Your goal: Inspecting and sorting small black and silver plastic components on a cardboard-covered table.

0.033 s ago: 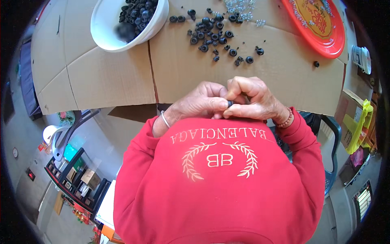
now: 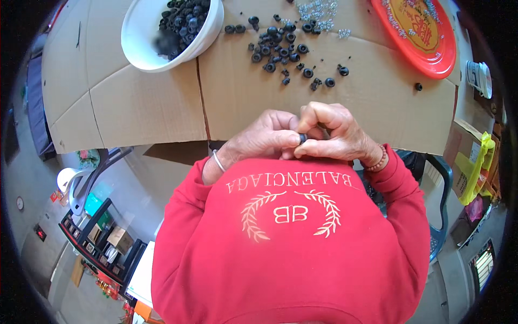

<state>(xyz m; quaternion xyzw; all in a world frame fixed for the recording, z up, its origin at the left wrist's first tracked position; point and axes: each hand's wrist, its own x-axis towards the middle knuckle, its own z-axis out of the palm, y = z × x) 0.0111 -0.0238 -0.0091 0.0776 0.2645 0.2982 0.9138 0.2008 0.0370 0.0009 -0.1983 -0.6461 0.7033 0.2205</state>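
Note:
My left hand (image 2: 268,133) and my right hand (image 2: 335,133) meet at the near edge of the cardboard-covered table, close to my chest. Thumbs and fingertips of both pinch one small round black part (image 2: 302,138), mostly hidden by the fingers. Beyond the hands lies a loose scatter of similar black ring-shaped parts (image 2: 284,52), looking like rubber or plastic. A white bowl (image 2: 141,60) at the far left holds a heap of the same black parts. Small clear, shiny pieces (image 2: 324,11) are spread past the scatter.
An oval red tray (image 2: 441,63) with clear pieces on it sits at the far right, one black part (image 2: 418,86) near it. Cardboard (image 2: 145,110) covers the tabletop, with a seam left of my hands. A chair (image 2: 443,183) stands to the right.
The whole view has shifted very slightly. Both hands keep the same pinch on the small black part.

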